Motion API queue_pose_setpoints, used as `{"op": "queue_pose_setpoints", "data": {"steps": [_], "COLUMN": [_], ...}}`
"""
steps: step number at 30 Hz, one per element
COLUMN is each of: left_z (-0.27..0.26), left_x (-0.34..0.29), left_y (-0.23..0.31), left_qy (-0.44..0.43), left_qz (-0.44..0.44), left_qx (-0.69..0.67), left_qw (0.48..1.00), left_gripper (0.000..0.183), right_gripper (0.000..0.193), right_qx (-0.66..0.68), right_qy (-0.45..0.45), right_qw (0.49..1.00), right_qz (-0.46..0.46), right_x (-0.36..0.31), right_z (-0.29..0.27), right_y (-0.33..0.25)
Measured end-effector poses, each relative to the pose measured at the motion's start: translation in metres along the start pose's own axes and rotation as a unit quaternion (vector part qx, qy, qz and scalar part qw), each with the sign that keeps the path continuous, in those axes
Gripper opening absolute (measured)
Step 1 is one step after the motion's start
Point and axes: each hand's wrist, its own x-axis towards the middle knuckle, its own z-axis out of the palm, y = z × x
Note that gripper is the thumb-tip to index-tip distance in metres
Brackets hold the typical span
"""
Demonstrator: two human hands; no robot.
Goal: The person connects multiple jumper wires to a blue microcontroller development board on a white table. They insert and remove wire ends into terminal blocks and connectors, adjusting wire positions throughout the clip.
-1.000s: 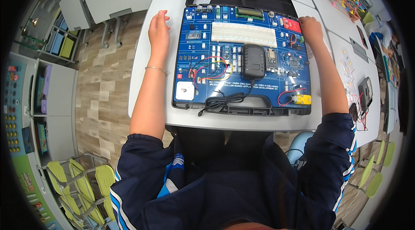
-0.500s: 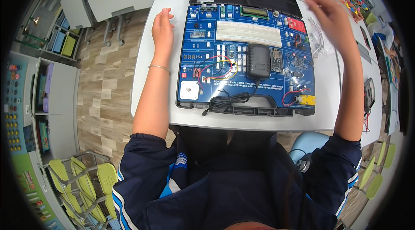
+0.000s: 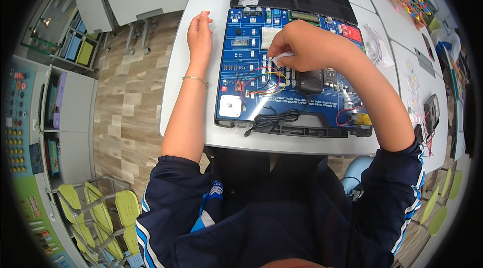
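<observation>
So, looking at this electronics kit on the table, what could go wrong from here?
The right hand, apparently pinching a small pale item, is close to the coloured wires; it might snag one and pull it loose. The black adapter seems to lie loose on the blue board, so a nudge could slide it against small parts. Its cable could also catch and drag it.

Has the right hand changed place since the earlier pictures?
Yes. The right hand has moved left, from near the upper right corner of the blue board to over its middle.
</observation>
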Motion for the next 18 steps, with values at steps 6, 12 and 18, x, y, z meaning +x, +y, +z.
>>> {"op": "queue_pose_setpoints", "data": {"steps": [6, 12, 18], "left_z": [0.001, 0.0, -0.001], "left_x": [-0.004, -0.002, -0.002], "left_y": [0.001, 0.001, 0.0], "left_qy": [0.004, -0.003, -0.006], "left_qz": [-0.012, -0.002, 0.005], "left_qx": [0.012, 0.007, 0.008], "left_qw": [1.0, 1.0, 1.0], "left_gripper": [0.052, 0.048, 0.048], "right_gripper": [0.022, 0.017, 0.014], "right_qx": [-0.028, -0.049, -0.078], "right_qy": [0.024, 0.047, -0.001], "right_qw": [0.999, 0.997, 0.996], "right_qz": [-0.032, -0.023, -0.039], "right_x": [0.002, 0.008, 0.015], "right_z": [0.007, 0.018, 0.015], "right_y": [0.007, 0.007, -0.006]}}
